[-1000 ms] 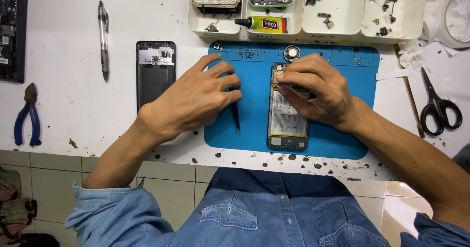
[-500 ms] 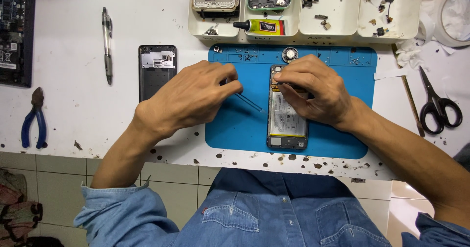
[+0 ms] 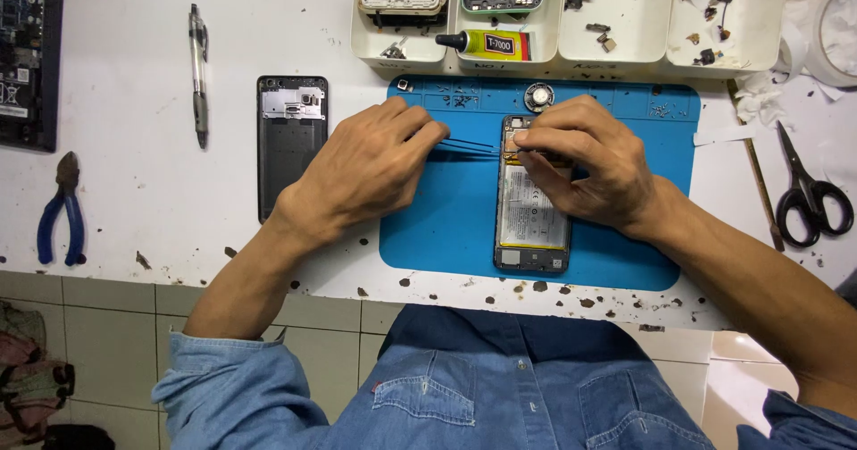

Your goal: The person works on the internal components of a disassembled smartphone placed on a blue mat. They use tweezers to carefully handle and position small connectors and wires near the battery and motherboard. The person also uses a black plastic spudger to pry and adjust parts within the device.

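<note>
The opened smartphone point(image 3: 533, 195) lies on the blue work mat point(image 3: 446, 227), its long axis running toward and away from the person, battery exposed. The right hand point(image 3: 585, 160) rests on the phone's upper end, fingers pressed together there. The left hand point(image 3: 366, 169) lies left of the phone, pinching tweezers point(image 3: 469, 146) whose tips point right, across the phone's long axis, to its top edge beside the right fingertips. The right hand is the nearer. A black back cover point(image 3: 291, 142) lies left of the mat; parts trays point(image 3: 571, 21) stand beyond it.
</note>
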